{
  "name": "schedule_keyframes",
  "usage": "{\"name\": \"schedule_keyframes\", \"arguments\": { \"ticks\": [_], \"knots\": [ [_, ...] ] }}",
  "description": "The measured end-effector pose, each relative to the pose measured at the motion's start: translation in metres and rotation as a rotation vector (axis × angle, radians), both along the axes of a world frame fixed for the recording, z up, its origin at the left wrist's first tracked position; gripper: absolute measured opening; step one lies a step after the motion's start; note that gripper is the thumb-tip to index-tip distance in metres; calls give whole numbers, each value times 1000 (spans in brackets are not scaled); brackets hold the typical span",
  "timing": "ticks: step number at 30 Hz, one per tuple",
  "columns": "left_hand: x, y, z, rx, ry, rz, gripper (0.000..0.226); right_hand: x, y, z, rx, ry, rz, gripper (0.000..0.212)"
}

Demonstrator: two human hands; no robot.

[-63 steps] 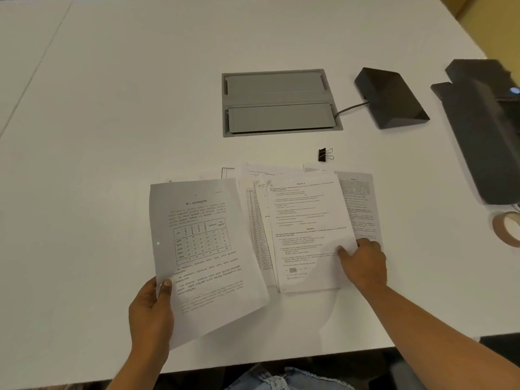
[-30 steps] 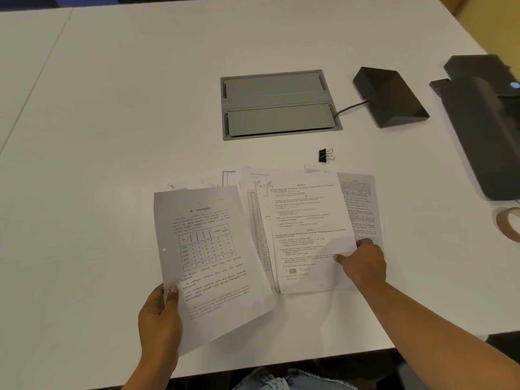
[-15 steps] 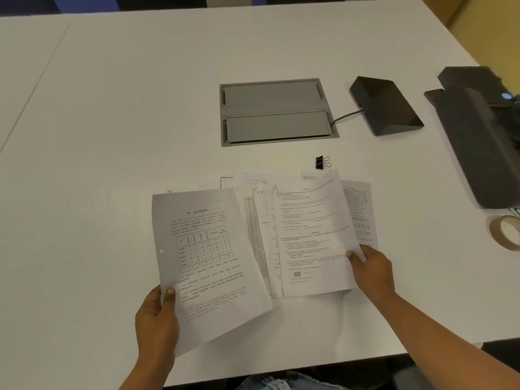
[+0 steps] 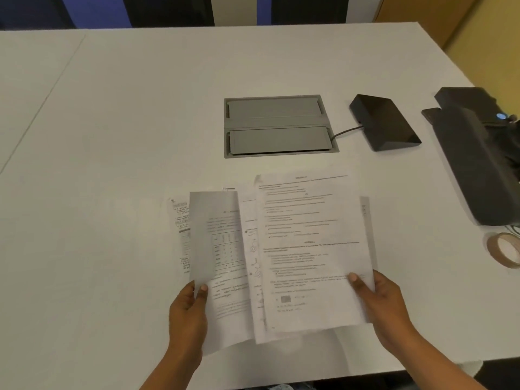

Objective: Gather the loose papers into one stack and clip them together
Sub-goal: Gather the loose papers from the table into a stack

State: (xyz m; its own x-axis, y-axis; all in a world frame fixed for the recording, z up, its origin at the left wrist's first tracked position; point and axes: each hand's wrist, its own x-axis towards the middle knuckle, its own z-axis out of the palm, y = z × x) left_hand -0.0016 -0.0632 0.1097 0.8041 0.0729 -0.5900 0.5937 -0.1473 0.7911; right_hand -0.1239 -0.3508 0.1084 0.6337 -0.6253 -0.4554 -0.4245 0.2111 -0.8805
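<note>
Near the front edge of the white table [image 4: 112,136], the loose papers [image 4: 295,280] are split into 2 lots, both apparently raised off the surface. A printed sheet [image 4: 219,257] bearing a grid is in the left hand [image 4: 187,313], and a fanned bundle [image 4: 306,220] is in the right hand [image 4: 385,308], its left edge overlapping the single sheet. Each hand pinches its lot near the lower corner, thumb on top and the other fingers hidden beneath. A handwritten sheet [image 4: 180,235] lies flat on the table, partly under the printed sheet and not yet gathered. Farther back sit a grey cable hatch [image 4: 277,126], a black wedge-shaped device [image 4: 384,122], a black machine [image 4: 478,153] and a roll of tape [image 4: 505,253]. The bundle looks uneven, so merging the 2 lots on corner pinches alone could let inner pages slide out or crease. The handwritten sheet could also be left behind. No clip is in sight, perhaps hidden by the raised pages.
</note>
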Motion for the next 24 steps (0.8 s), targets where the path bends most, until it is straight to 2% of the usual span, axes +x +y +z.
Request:
{"name": "schedule_keyframes", "arguments": {
  "ticks": [3, 6, 9, 12, 14, 16, 19, 21, 24],
  "knots": [
    [-3, -12, 8, -97, 36, -42, 19, 10, 14, 2, 15, -8, 75, 21],
    [-5, -22, 21, -195, 60, -106, 23, 20, 21, 4, 85, 23, 193, 38],
    [-4, -25, 25, -237, 50, -118, 27, 27, 25, 7, 206, 10, 324, 31],
    [2, -25, 24, -310, 136, -37, 48, 31, 29, 11, 188, -13, 348, 27],
    [8, -24, 28, -381, 131, -53, 41, 31, 30, 12, 174, -33, 348, 29],
    [14, -21, 30, -387, 81, -117, 34, 30, 30, 13, 184, -50, 366, 32],
    [20, -17, 31, -382, 64, -192, 43, 31, 27, 19, 246, -39, 471, 44],
    [20, -19, 32, -350, 45, -234, 36, 35, 27, 24, 268, -32, 518, 44],
    [18, -25, 35, -301, -31, -291, 30, 42, 31, 28, 217, -55, 462, 38]
  ]
}}
